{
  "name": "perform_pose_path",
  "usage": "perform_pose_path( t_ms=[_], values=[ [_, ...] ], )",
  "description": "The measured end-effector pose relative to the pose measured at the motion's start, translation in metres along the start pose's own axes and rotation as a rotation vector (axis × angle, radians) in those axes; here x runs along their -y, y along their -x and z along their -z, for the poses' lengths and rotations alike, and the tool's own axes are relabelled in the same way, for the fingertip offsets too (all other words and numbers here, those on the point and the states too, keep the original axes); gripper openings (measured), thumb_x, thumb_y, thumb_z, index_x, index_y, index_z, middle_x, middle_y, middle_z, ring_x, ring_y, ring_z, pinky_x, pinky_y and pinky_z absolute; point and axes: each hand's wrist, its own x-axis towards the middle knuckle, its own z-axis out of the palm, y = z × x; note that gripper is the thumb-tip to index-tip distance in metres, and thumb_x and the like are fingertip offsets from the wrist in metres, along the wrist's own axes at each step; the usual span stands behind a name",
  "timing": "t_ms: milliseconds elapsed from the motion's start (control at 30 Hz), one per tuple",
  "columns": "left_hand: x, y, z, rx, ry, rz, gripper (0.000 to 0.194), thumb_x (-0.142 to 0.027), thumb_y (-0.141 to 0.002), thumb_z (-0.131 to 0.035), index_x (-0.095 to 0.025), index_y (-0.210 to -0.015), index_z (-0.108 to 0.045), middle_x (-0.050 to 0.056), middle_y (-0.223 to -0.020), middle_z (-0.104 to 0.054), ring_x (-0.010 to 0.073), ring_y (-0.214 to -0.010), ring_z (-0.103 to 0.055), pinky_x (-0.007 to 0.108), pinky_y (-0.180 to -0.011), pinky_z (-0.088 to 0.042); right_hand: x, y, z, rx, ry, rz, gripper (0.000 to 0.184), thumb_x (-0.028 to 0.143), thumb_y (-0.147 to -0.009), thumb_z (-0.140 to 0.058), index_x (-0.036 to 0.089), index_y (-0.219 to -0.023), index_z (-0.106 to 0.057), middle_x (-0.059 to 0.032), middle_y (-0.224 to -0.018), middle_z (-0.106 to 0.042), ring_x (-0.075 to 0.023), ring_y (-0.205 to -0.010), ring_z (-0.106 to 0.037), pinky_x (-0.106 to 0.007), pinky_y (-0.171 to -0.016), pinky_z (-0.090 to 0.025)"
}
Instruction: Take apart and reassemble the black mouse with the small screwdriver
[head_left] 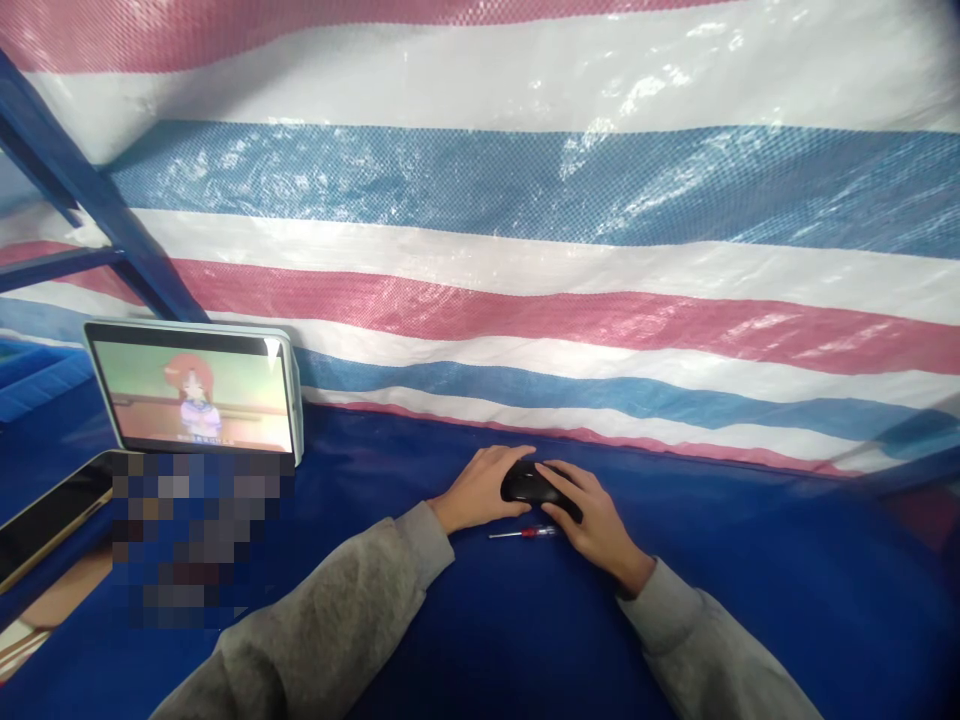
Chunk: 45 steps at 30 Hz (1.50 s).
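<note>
A black computer mouse [531,484] lies on the dark blue surface in front of me, gripped from both sides. My left hand [484,490] curls round its left end, with the thumb along the near edge. From the right, my right hand [596,520] holds the other end, fingers over the far side and thumb on the near side. The underside of the mouse is hidden. Just on the near side of it lies a small screwdriver [525,533] with a red and clear handle, its metal shaft pointing left; neither hand grips it.
A tablet [199,395] playing a cartoon stands at the left. Beside it are a phone [56,510] and a pixel-blurred patch. A blue basket [45,380] sits at the far left, near a blue metal frame [142,250]. Striped plastic sheeting [480,190] hangs behind the blue surface [495,640].
</note>
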Motion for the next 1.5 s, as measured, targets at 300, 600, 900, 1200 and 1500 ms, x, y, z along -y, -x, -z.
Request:
perform_pose_path(
  t_ms=[300, 600, 900, 1200, 1500],
  values=[
    [-0.0021, 0.0000, 0.0004, -0.001, -0.003, 0.003, 0.078, -0.032, -0.072, -0.080, -0.029, -0.141, -0.042, 0.007, -0.138, -0.054, 0.0293, -0.126, -0.050, 0.045, -0.108, -0.037, 0.0019, -0.0005, 0.0004, -0.006, -0.018, -0.002, 0.044, 0.039, -0.093, -0.053, 0.027, -0.135, -0.056, -0.0100, -0.132, -0.059, -0.0265, -0.121, -0.056, -0.045, -0.102, -0.048],
    [-0.0029, -0.0004, 0.0005, 0.001, 0.005, 0.007, 0.078, -0.032, -0.073, -0.079, -0.030, -0.141, -0.042, 0.006, -0.138, -0.053, 0.0288, -0.127, -0.049, 0.045, -0.109, -0.036, 0.0037, -0.0012, 0.0018, -0.001, -0.048, -0.022, 0.042, 0.039, -0.093, -0.052, 0.027, -0.132, -0.059, -0.0104, -0.131, -0.059, -0.0271, -0.121, -0.056, -0.046, -0.101, -0.048],
    [-0.0013, 0.0002, 0.0004, 0.001, 0.000, -0.010, 0.077, -0.033, -0.073, -0.080, -0.028, -0.140, -0.043, 0.006, -0.138, -0.054, 0.0276, -0.128, -0.048, 0.043, -0.110, -0.035, 0.0065, -0.0013, 0.0007, 0.010, -0.046, -0.025, 0.042, 0.039, -0.094, -0.051, 0.027, -0.133, -0.058, -0.0106, -0.131, -0.058, -0.0270, -0.121, -0.055, -0.046, -0.101, -0.048],
    [-0.0013, 0.0014, -0.0004, -0.037, -0.019, -0.002, 0.074, -0.038, -0.075, -0.078, -0.030, -0.140, -0.043, 0.005, -0.140, -0.054, 0.0279, -0.129, -0.049, 0.044, -0.110, -0.034, 0.0054, -0.0009, 0.0006, 0.014, -0.063, -0.061, 0.045, 0.038, -0.093, -0.052, 0.026, -0.136, -0.053, -0.0105, -0.135, -0.057, -0.0271, -0.123, -0.055, -0.046, -0.103, -0.047],
    [-0.0044, 0.0022, 0.0018, -0.147, 0.007, 0.090, 0.059, -0.051, -0.086, -0.067, -0.026, -0.136, -0.050, 0.003, -0.111, -0.071, 0.0260, -0.119, -0.058, 0.041, -0.105, -0.041, 0.0051, -0.0025, 0.0046, -0.055, -0.156, -0.075, 0.045, 0.030, -0.092, -0.052, 0.023, -0.136, -0.051, -0.0109, -0.136, -0.056, -0.0256, -0.124, -0.055, -0.044, -0.104, -0.046]
  ],
)
